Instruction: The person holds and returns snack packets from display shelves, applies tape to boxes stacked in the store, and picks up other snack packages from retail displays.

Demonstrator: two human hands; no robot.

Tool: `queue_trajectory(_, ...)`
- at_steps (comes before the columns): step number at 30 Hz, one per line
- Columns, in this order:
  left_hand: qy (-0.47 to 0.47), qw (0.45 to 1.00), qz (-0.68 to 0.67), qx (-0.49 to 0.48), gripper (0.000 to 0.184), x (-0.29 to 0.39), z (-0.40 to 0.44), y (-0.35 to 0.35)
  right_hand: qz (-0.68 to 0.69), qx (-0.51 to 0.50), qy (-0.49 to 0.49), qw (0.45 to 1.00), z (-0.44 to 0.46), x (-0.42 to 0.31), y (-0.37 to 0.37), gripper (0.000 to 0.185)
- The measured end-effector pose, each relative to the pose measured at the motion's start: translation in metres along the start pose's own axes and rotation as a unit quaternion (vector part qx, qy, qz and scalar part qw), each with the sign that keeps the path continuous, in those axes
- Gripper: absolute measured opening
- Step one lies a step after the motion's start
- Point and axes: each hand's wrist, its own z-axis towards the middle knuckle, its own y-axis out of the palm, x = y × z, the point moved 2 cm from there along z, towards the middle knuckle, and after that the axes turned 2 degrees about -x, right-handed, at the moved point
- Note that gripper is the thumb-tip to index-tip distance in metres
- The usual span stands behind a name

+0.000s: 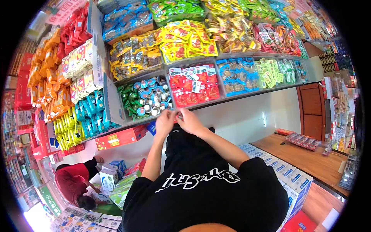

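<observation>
Two bare hands meet fingertip to fingertip at the near edge of the snack display, the left hand just beside the right hand. Their fingers are drawn in narrowly about a small red item, mostly hidden between them; I cannot tell which hand grips it. Just beyond lie red packets, with small cups to the left and blue packets to the right. Farther off are yellow packets. Near left, a person in a red top bends beside cartons; near right stand white-and-blue boxes.
</observation>
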Motion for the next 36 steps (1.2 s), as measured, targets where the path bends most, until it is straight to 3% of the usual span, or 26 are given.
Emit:
queue_trajectory(1,0.088,0.992,0.045,0.084,0.029,-0.029,0.014,-0.01,-0.033,0.003,-0.037,0.999,0.015,-0.005,0.018,0.026)
queue_trajectory(3,0.126,0.966,0.169,0.152,0.027,-0.075,0.038,-0.026,-0.098,0.011,-0.107,0.989,0.041,-0.005,0.057,0.022)
queue_trajectory(9,0.0,0.953,0.292,-0.082,0.035,-0.077,0.072,-0.05,-0.221,-0.109,0.038,0.968,0.081,0.008,0.124,0.018)
queue_trajectory(14,-0.018,0.938,0.318,-0.136,0.043,-0.083,0.093,-0.044,-0.245,-0.066,0.031,0.967,0.075,0.014,0.136,0.022)
queue_trajectory(18,-0.005,0.94,0.334,-0.071,0.039,-0.038,0.073,-0.056,-0.127,-0.026,0.079,0.988,0.07,0.003,0.114,0.022)
queue_trajectory(22,0.096,0.934,0.338,-0.067,0.037,0.013,0.045,-0.049,-0.014,0.121,0.008,0.993,0.045,0.015,0.096,0.028)
queue_trajectory(26,0.301,0.89,0.328,-0.1,0.033,0.054,0.007,0.009,-0.02,0.253,0.082,0.964,-0.033,0.015,0.045,0.03)
queue_trajectory(29,0.369,0.844,0.361,-0.146,0.029,0.096,-0.034,0.062,-0.067,0.371,0.067,0.924,-0.1,0.025,0.008,0.031)
queue_trajectory(33,0.537,0.78,0.273,-0.171,0.026,0.138,-0.096,0.135,-0.097,0.514,0.099,0.847,-0.191,0.042,-0.036,0.024)
queue_trajectory(36,0.597,0.747,0.205,-0.209,0.023,0.171,-0.153,0.19,-0.062,0.603,0.133,0.784,-0.257,0.067,-0.061,0.018)
